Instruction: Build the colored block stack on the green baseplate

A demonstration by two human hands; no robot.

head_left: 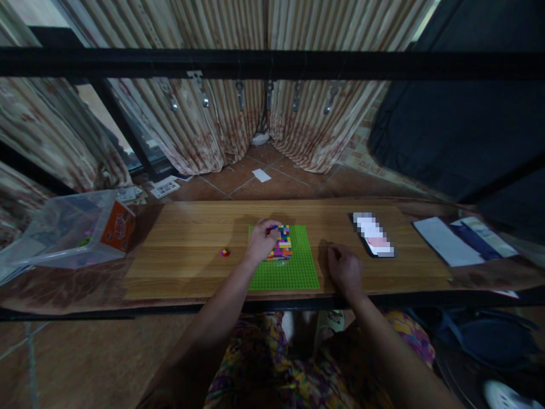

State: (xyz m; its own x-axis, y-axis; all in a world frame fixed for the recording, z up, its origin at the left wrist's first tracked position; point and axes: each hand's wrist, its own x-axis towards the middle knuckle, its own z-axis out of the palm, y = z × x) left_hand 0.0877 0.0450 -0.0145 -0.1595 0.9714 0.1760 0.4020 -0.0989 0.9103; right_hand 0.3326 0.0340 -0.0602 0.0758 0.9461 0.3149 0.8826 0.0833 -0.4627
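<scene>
The left hand [263, 241] rests on the upper left corner of the green baseplate [284, 258], fingers curled together with the tips pressed down at the edge of the patch of coloured bricks [281, 243] — whether a single brick is pinched between them is too small to tell. That patch, a tight block of yellow, pink, blue and orange pieces, sits on the plate's upper half, just right of the knuckles, and the rest of the plate's studs lie bare toward the near edge. The right hand [344, 268] lies on the wooden tabletop [183, 261] just beside the plate's right edge, loosely closed into a soft fist and holding nothing that shows. Left of the plate, well apart from it, a small loose brick [225, 253] in red and yellow lies alone on the wood. Farther right, beyond the fist, a phone [373, 234] lies flat, its screen lit, and past that some papers [464, 238] spread near the table's end. At the far left a clear plastic box [72, 227] with an orange label lies tipped on its side — small coloured pieces show dimly inside it. Behind the table hang striped curtains [221, 125] over a tiled floor.
</scene>
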